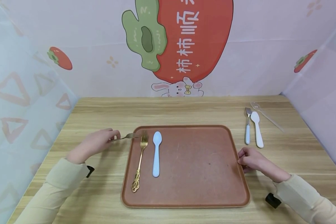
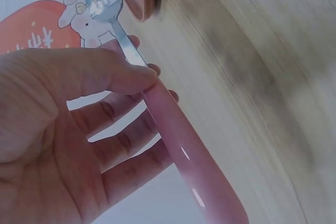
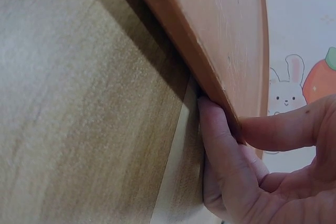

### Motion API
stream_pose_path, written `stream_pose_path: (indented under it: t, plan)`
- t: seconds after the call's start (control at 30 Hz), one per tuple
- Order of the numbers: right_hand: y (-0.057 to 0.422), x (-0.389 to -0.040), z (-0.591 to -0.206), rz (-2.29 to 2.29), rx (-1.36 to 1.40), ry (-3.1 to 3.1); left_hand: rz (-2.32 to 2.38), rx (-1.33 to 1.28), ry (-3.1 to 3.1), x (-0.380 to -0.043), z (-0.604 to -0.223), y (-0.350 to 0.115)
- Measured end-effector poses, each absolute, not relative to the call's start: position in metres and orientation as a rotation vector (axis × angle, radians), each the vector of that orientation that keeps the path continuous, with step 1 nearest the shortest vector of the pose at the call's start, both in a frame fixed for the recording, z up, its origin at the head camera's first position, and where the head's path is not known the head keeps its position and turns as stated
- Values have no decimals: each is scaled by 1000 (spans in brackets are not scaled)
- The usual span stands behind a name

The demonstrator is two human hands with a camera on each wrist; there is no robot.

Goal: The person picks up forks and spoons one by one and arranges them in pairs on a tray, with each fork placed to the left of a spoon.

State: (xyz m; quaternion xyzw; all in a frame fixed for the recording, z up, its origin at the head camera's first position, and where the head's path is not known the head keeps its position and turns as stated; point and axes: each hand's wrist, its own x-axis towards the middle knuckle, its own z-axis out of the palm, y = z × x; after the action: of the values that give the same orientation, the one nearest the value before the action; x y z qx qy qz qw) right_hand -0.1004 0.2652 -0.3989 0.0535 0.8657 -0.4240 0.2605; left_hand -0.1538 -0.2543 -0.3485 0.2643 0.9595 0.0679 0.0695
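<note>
My left hand pinches a fork with a pink handle and metal tines. In the head view its tines overlap the upper left corner of the brown tray. The thumb lies across the neck of the fork, with the other fingers behind it. On the tray, a gold fork with an ornate handle lies beside a light blue spoon, both at the left side. My right hand grips the tray's right rim, thumb on the inner side and fingers outside and below.
Right of the tray, a fork with a light blue handle, a white spoon and a clear plastic spoon lie on the wooden table. A printed cloth wall rises behind the table, with more cloth at both sides.
</note>
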Motion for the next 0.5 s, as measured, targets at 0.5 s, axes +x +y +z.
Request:
stream_pose_path:
  t: [0.5]
  plan:
    - [261,-100,-395,-1119,184,2380,192,836,2818,-151,-342,-233]
